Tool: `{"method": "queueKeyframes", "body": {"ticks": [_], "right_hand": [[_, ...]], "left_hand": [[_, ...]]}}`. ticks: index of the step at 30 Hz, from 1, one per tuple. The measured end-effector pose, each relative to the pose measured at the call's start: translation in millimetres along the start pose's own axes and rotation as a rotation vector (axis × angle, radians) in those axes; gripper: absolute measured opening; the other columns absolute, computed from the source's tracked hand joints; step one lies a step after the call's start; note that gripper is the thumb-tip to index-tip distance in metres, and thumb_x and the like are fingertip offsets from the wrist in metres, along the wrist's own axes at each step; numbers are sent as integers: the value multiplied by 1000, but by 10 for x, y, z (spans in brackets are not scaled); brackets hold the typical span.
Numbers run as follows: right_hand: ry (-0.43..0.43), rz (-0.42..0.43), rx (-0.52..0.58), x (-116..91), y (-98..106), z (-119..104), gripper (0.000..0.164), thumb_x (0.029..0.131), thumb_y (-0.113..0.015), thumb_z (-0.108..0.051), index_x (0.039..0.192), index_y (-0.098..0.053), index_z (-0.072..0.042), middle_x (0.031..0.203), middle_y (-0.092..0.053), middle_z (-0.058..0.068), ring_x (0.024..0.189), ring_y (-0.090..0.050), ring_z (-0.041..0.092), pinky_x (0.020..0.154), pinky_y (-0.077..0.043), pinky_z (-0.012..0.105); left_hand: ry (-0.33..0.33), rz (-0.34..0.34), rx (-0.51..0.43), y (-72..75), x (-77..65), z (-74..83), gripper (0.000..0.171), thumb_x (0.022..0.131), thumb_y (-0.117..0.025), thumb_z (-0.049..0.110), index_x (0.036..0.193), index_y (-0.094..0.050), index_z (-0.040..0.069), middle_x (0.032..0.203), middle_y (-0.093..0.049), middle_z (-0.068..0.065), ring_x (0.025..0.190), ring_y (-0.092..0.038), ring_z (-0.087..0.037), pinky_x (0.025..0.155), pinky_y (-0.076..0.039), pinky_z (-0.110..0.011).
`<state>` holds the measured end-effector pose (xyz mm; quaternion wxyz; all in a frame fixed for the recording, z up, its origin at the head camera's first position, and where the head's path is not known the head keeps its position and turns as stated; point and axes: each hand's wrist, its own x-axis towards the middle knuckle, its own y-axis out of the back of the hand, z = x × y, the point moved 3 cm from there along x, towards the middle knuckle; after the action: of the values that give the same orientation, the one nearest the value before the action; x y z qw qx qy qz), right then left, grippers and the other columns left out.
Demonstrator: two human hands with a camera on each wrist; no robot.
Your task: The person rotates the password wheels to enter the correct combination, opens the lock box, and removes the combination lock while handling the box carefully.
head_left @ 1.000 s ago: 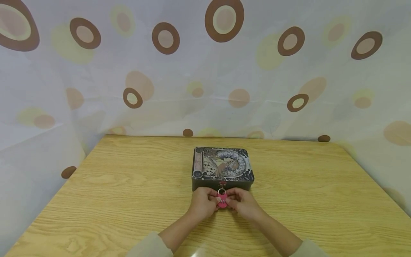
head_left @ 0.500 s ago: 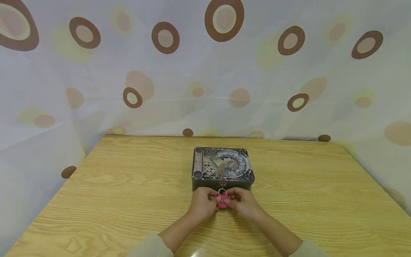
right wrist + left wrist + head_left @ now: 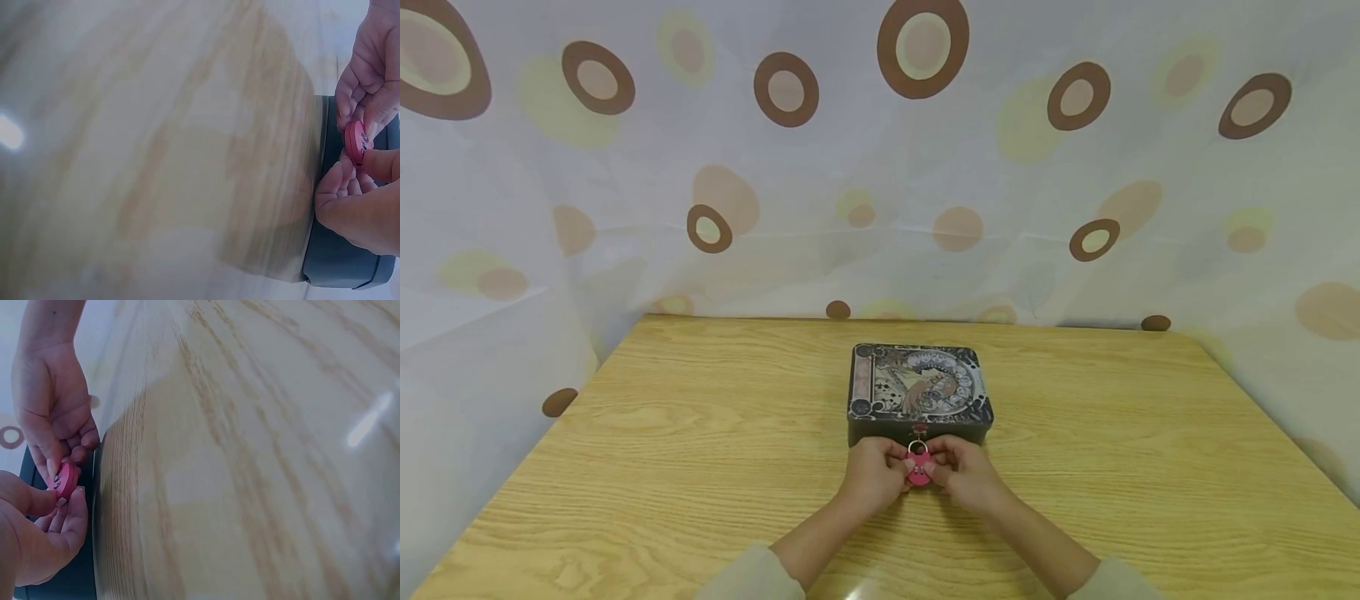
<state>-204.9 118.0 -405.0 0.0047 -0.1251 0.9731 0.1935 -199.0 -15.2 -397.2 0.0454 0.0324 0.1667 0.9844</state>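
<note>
A pink combination padlock with a silver shackle is held upright at the front of a decorated tin box. Its shackle meets the small red clasp on the box's front side. From the left, my left hand pinches the padlock between thumb and fingers. My right hand grips its other side, the thumb lying by the number dials on the face. Both wrist views show the padlock between the two sets of fingertips, close to the box's dark side. The fingers partly cover its edges.
The box stands with its lid down on a wood-grain table. Behind the table hangs a pale curtain with brown and yellow circles, and it also runs along both sides.
Both hands stay at the padlock with the same hold. The right thumb shifts slightly over the dials, while the box stays in place.
</note>
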Motion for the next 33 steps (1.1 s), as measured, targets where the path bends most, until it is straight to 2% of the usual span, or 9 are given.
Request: {"method": "queueKeyframes", "body": {"ticks": [11, 16, 17, 21, 27, 33], "right_hand": [[-14, 28, -10, -10, -2, -28, 20, 88, -51, 4, 104, -55, 15, 81, -61, 15, 68, -51, 11, 54, -45, 19], [-47, 16, -2, -18, 6, -31, 24, 89, -49, 1, 107, -54, 15, 83, -63, 16, 69, -55, 12, 57, -50, 24], [-58, 16, 5, -18, 9, -27, 24, 89, -49, 0, 108, -53, 15, 84, -63, 16, 69, -55, 12, 58, -50, 26], [-95, 20, 27, -7, 28, 1, 25, 91, -48, -2, 109, -54, 13, 86, -63, 15, 71, -57, 12, 60, -51, 28], [-101, -9, 29, -14, 46, 34, 25, 90, -49, -2, 110, -53, 13, 86, -63, 13, 71, -56, 11, 60, -50, 25], [-75, -30, 33, -17, 50, 28, 27, 88, -53, -2, 110, -53, 14, 88, -62, 14, 72, -55, 11, 59, -50, 24]], "left_hand": [[-9, 6, 12, 0, -1, 5, 5, 80, -58, -10, 80, -62, -14, 67, -64, -18, 52, -62, -18, 45, -52, -21], [-6, -5, -1, -11, 31, -66, 5, 80, -59, -8, 81, -62, -13, 67, -64, -15, 52, -61, -13, 46, -52, -21], [-29, -6, 0, -21, 48, -104, 5, 80, -59, -9, 80, -62, -13, 65, -63, -13, 50, -59, -11, 45, -51, -20], [-36, -9, -3, -35, 66, -144, 6, 81, -60, -8, 80, -62, -13, 64, -63, -12, 50, -59, -8, 45, -51, -19], [-1, -5, -11, -9, 23, -46, 7, 82, -61, -6, 81, -63, -13, 67, -64, -17, 53, -61, -17, 46, -52, -21], [-4, -3, 13, -6, 14, -24, 6, 81, -60, -8, 80, -62, -14, 67, -64, -17, 53, -61, -16, 46, -52, -21]]}}
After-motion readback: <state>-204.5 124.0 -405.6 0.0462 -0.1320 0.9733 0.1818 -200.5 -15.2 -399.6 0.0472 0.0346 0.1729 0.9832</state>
